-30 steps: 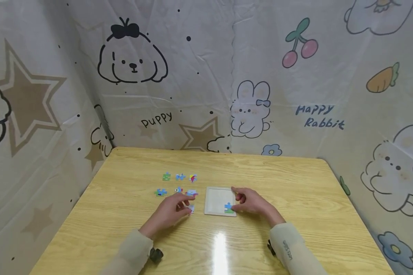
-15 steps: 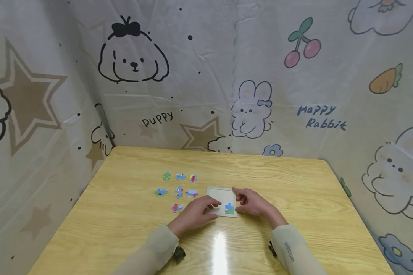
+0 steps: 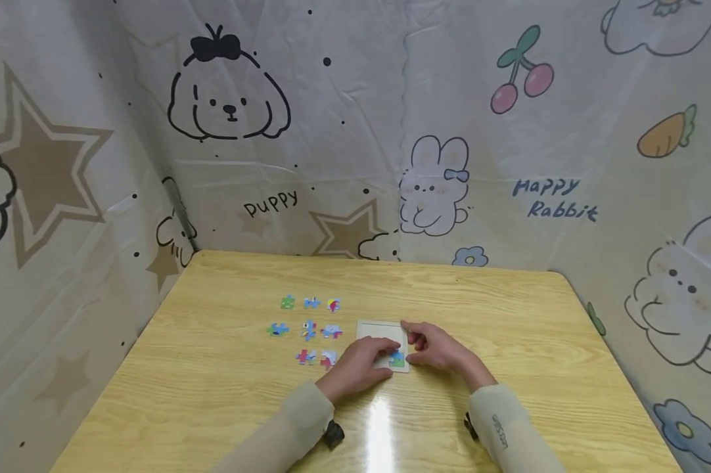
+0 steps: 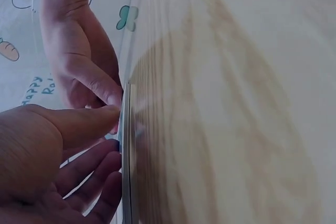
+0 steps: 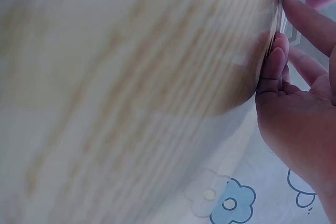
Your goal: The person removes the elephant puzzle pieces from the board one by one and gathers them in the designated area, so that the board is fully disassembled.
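Note:
A small pale square puzzle tray [image 3: 366,326] lies on the table. One blue-and-green puzzle piece [image 3: 397,361] sits in its lower right corner, partly covered by fingers. My left hand [image 3: 361,363] is over the tray, its forefinger by that piece and its thumb near the front rim. It carries no piece that I can see. At the tray's right side, my right hand [image 3: 441,348] holds the edge, forefinger at the far corner and thumb lower down. In the left wrist view, the left thumb [image 4: 86,124] points straight at the tray's edge [image 4: 126,177].
Left of the tray lie several loose puzzle pieces in rows, among them a green one [image 3: 287,303], a blue-green one [image 3: 278,330] and a red-and-blue one [image 3: 305,357]. Printed cloth [image 3: 344,131] hangs behind the wooden table [image 3: 485,295] and along its sides.
My left hand has moved right, from the loose pieces to over the tray, leaving the nearest pieces where they lay. The right hand stays on the tray's edge.

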`<move>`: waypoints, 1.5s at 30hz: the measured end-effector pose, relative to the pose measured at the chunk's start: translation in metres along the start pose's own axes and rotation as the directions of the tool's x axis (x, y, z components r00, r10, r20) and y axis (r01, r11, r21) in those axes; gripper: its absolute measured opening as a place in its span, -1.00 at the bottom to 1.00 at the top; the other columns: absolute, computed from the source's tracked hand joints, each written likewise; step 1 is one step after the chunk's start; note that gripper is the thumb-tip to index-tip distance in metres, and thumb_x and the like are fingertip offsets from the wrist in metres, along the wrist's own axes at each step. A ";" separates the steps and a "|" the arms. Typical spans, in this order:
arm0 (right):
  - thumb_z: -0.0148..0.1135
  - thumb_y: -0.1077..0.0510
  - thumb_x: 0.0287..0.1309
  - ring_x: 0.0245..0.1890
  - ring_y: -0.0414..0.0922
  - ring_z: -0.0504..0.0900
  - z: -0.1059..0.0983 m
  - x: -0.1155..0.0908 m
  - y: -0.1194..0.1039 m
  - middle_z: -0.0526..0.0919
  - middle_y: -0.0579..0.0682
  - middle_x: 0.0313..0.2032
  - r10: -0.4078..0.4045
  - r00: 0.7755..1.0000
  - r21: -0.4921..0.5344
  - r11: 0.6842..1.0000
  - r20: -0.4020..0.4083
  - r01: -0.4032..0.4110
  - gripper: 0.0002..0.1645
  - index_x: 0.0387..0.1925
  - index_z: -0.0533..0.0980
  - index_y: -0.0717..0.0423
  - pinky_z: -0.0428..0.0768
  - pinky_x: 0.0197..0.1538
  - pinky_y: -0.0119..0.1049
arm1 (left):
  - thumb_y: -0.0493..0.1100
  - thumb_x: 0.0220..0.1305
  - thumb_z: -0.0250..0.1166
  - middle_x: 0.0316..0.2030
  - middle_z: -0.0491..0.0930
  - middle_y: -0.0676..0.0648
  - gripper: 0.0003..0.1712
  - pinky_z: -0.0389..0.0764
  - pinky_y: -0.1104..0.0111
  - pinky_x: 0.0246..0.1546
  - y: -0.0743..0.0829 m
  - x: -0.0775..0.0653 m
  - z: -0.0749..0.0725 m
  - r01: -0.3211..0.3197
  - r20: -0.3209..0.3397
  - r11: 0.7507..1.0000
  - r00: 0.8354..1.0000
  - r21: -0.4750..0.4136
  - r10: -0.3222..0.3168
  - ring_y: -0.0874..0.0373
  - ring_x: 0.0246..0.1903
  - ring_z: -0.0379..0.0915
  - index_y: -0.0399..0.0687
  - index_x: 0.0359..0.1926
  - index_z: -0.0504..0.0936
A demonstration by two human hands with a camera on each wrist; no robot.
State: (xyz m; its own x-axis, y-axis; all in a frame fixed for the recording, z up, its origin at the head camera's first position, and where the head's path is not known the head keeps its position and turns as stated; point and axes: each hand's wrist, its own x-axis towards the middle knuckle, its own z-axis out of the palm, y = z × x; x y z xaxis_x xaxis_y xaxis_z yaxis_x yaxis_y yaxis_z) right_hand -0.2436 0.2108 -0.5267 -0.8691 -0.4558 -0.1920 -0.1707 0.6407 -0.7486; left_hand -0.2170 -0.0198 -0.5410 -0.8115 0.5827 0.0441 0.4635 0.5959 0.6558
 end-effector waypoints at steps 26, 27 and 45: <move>0.44 0.35 0.21 -0.19 -0.11 0.41 0.001 0.002 0.001 0.47 0.02 -0.17 0.041 0.999 -0.006 0.999 -0.021 -0.041 -0.10 0.52 0.25 0.30 0.41 -0.19 -0.41 | -0.30 0.19 0.53 -0.01 0.72 0.06 -0.59 0.62 0.32 0.14 0.000 0.012 0.004 0.072 -0.038 0.982 0.996 -0.174 -0.080 0.20 0.01 0.62 0.01 0.08 0.76; 0.44 0.35 0.21 -0.19 -0.11 0.41 0.001 0.002 0.001 0.47 0.02 -0.17 0.042 0.999 -0.004 0.999 -0.021 -0.042 -0.10 0.52 0.25 0.30 0.41 -0.19 -0.40 | -0.30 0.19 0.53 -0.02 0.72 0.06 -0.59 0.62 0.34 0.12 0.000 0.013 0.004 0.068 -0.040 0.981 0.996 -0.181 -0.077 0.21 0.00 0.62 0.01 0.07 0.76; 0.44 0.37 0.20 -0.21 -0.10 0.41 0.001 0.002 0.001 0.49 0.04 -0.18 0.043 0.999 0.026 0.999 -0.021 -0.042 -0.10 0.51 0.26 0.32 0.43 -0.22 -0.41 | -0.32 0.18 0.53 -0.12 0.71 0.05 -0.67 0.62 0.45 -0.09 0.000 0.015 0.004 0.053 -0.057 0.974 0.996 -0.219 -0.067 0.25 -0.19 0.57 -0.03 -0.01 0.77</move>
State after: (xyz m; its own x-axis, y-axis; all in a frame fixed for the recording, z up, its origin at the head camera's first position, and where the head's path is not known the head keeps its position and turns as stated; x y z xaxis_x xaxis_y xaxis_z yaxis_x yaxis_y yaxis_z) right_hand -0.2448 0.2105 -0.5287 -0.8853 -0.4147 -0.2106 -0.1216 0.6434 -0.7559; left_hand -0.2279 -0.0085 -0.5437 -0.8597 0.5090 0.0434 0.3310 0.4902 0.8063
